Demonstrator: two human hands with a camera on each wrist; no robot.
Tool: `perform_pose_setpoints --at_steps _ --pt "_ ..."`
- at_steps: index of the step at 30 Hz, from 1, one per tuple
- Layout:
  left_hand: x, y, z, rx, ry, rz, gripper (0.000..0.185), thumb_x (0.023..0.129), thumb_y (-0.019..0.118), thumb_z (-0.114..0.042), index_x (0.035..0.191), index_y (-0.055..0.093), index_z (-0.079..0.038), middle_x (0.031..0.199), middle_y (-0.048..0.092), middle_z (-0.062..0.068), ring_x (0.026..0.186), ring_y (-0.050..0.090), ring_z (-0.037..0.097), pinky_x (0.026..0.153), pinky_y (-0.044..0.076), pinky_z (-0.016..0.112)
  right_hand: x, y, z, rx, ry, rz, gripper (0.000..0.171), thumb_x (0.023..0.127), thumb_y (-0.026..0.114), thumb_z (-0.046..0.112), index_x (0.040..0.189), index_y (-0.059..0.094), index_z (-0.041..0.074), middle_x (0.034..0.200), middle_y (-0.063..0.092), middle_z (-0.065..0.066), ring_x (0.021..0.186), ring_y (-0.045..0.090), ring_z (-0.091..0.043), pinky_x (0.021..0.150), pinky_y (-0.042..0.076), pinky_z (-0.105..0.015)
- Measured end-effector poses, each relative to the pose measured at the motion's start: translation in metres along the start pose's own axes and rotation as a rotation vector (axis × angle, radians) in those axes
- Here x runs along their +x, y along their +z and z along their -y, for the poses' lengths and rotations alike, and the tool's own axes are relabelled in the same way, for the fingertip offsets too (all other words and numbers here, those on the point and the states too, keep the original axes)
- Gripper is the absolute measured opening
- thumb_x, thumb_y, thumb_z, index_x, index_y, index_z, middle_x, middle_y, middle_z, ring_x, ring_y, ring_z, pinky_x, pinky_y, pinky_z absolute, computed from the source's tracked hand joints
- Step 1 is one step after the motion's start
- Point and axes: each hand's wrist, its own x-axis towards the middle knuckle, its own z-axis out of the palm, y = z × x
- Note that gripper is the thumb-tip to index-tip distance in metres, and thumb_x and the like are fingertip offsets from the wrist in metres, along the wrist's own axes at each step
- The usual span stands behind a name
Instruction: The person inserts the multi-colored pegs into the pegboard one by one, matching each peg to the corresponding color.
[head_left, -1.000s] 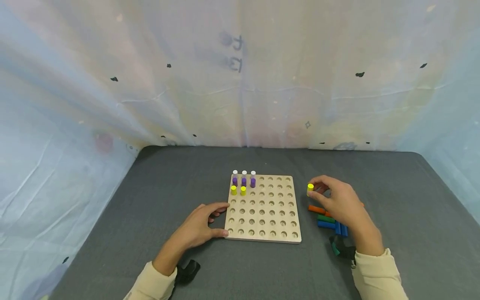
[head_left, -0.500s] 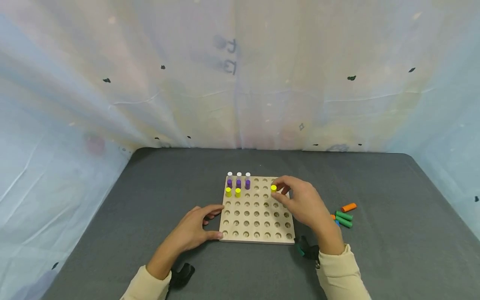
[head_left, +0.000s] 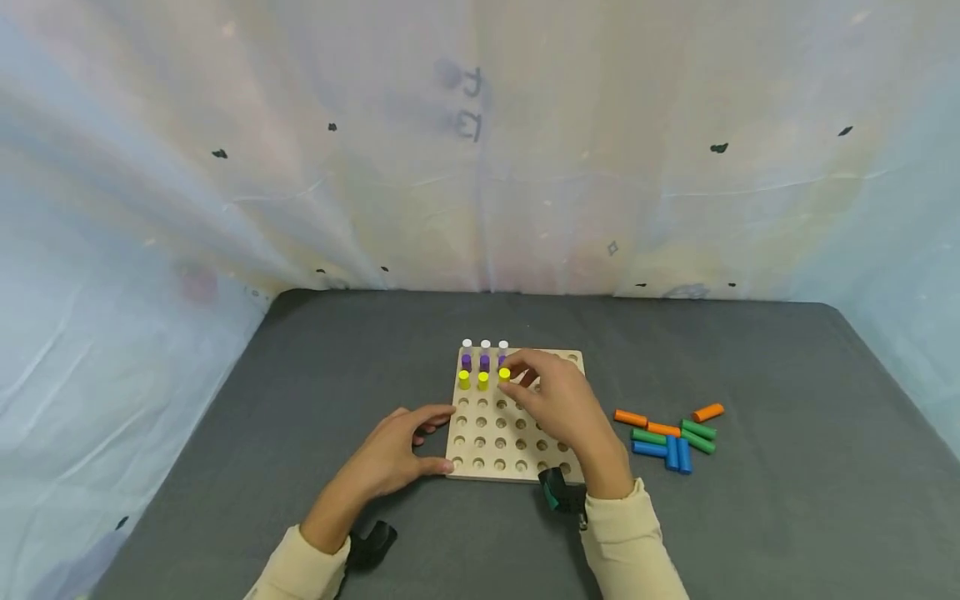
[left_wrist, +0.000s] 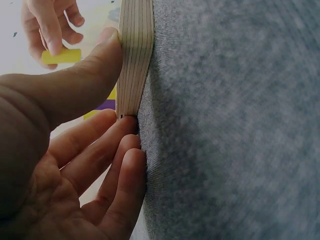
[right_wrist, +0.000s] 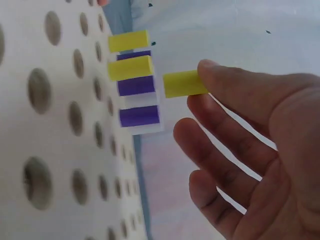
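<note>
Yellow peg (head_left: 505,374), pinched by the right hand (head_left: 558,406), had travelled left to the board's (head_left: 517,467) third-row hole; left hand's (head_left: 393,454) relaxed fingers steadied the edge.

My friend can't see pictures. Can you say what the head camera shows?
A right hand pinches a yellow peg over a wooden pegboard, next to two yellow pegs already standing in it. The left hand steadies the board's left edge; loose orange, green and blue pegs lie to the right.

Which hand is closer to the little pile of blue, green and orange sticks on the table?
The right hand. It is over the wooden board, just left of the sticks. The left hand holds the board's far left edge.
</note>
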Motion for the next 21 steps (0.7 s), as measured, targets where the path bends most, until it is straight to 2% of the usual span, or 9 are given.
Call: perform_pose_setpoints --at_steps 6,14,21 --pt "0.001 0.0 -0.001 -0.002 0.005 0.007 0.069 0.071 0.09 -0.028 0.133 0.062 -0.031 0.114 0.068 -0.012 0.091 0.052 0.006 0.082 0.047 0.03 0.005 0.01 -0.005 -0.007 0.032 -0.001 0.024 0.091 0.074 0.028 0.114 0.07 0.022 0.108 0.072 0.004 0.091 0.067 -0.015 0.074 0.052 -0.034" --pt "-0.002 0.002 0.0 -0.009 0.02 0.01 0.07 0.07 0.09 -0.029 0.134 0.062 -0.03 0.115 0.068 -0.01 0.09 0.052 0.006 0.08 0.047 0.029 0.005 0.018 -0.01 -0.034 0.052 -0.057 0.028 0.09 0.075 0.027 0.117 0.071 0.021 0.107 0.073 0.004 0.087 0.066 -0.013 0.071 0.052 -0.033" --pt "0.001 0.001 0.001 -0.009 0.013 0.002 0.07 0.07 0.09 -0.029 0.134 0.062 -0.031 0.115 0.068 -0.011 0.091 0.052 0.006 0.081 0.047 0.029 0.009 0.023 -0.012 -0.065 0.032 -0.057 0.026 0.091 0.074 0.027 0.116 0.072 0.021 0.107 0.073 0.005 0.086 0.066 -0.012 0.069 0.051 -0.031"
